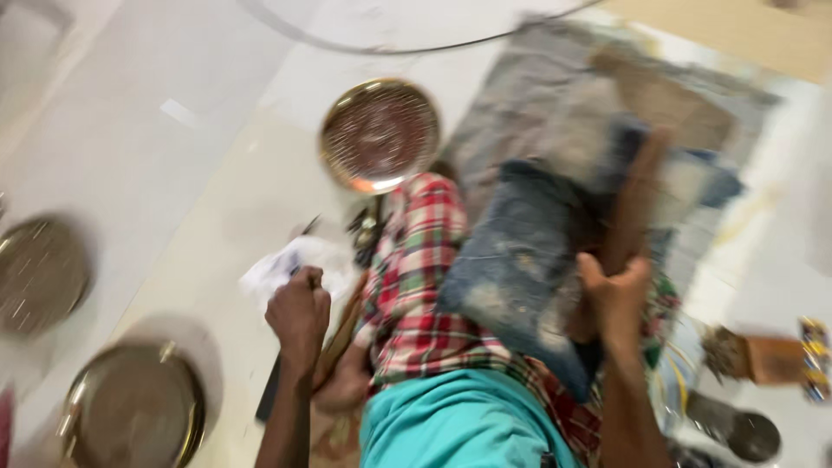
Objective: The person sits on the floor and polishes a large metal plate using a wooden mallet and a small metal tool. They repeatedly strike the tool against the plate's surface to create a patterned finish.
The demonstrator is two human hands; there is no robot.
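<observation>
The view is blurred. My left hand (299, 316) is closed in a fist around a thin dark tool (268, 392), just below a crumpled white paper (290, 267) on the floor. My right hand (617, 299) grips the lower end of a brown wooden stick (640, 195) that slants up and away. The stick lies against a worn blue denim cloth (516, 260) draped over my leg, which is wrapped in red and green plaid fabric (420, 260). My teal shirt (459, 425) fills the bottom centre.
A round brass-rimmed metal plate (379, 134) lies ahead of my knee. Two more round metal plates (39, 273) (134, 407) lie at the left. A grey cloth mat (546, 95) spreads beyond the denim. A brush (750, 358) and a small round metal lid (750, 435) sit at the right.
</observation>
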